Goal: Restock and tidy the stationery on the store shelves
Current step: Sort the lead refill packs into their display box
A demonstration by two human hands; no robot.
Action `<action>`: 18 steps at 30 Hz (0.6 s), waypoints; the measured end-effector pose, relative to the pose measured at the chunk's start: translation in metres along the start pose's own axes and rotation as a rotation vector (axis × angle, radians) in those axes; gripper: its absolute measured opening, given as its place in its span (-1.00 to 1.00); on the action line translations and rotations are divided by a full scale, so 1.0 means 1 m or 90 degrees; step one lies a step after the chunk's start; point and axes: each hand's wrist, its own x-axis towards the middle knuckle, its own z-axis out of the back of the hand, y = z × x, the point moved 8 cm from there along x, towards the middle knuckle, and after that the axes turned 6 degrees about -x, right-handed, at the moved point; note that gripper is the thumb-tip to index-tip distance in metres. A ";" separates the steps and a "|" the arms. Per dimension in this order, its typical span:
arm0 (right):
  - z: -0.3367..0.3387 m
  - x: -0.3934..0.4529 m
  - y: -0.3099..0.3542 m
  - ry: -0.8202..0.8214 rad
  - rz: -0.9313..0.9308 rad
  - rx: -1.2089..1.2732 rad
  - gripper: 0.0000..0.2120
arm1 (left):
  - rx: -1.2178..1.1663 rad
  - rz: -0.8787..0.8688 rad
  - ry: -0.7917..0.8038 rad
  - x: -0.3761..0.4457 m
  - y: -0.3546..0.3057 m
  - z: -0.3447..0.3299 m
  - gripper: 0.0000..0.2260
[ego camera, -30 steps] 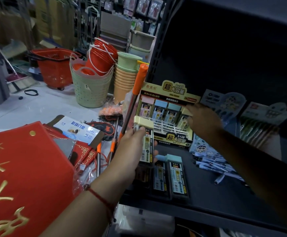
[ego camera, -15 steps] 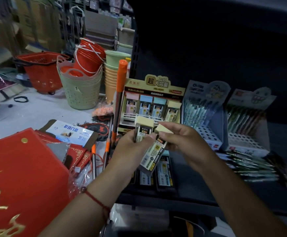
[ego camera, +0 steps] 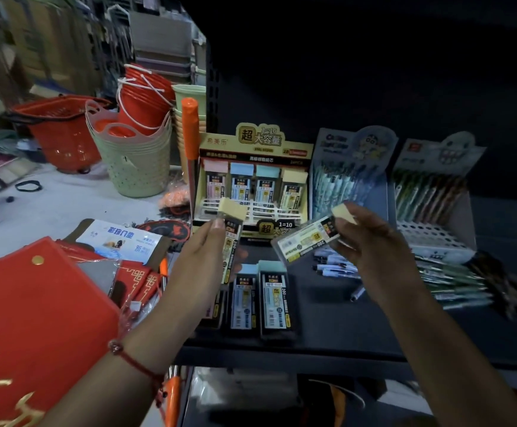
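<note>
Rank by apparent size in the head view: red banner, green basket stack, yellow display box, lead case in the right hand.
Largest to smallest as they look:
1. red banner, though it is nearest the camera
2. yellow display box and green basket stack: too alike to rank
3. lead case held by the right hand

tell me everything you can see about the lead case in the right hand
The lead case is a slim, flat rectangular box that looks like clear plastic, with a pale yellow cap at one end and a printed label with black, white and yellow panels along its body. It is blurred, so the print cannot be read. The right hand pinches it near the cap end, in the air above the dark shelf. It lies tilted, the cap end up to the right, the free end pointing down-left. Nothing else touches it.
</note>
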 end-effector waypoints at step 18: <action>-0.079 0.047 0.087 0.036 0.357 -0.659 -0.71 | 0.513 -0.377 0.076 -0.026 -0.036 0.004 -0.51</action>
